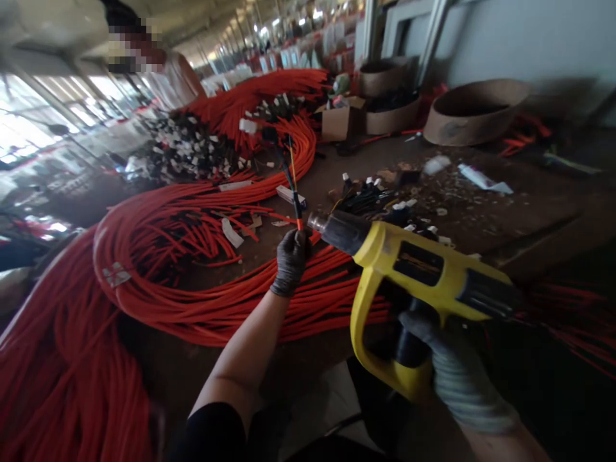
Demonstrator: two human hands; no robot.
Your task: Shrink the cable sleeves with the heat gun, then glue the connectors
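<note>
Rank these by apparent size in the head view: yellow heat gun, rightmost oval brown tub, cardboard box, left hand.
1. Yellow heat gun, though it is nearer the camera than the tub
2. Oval brown tub
3. Cardboard box and gloved left hand: too alike to rank

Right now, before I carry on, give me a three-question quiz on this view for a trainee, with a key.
1. Multiple choice: what does the right hand grip? A) a cardboard box; B) a yellow heat gun; C) a roll of tape.
2. True or false: the nozzle points away from the cable held in the left hand.
3. Fill in: the big looped bundle is coloured ___.

Key: 1. B. 2. False; it points toward the cable. 3. Red.
</note>
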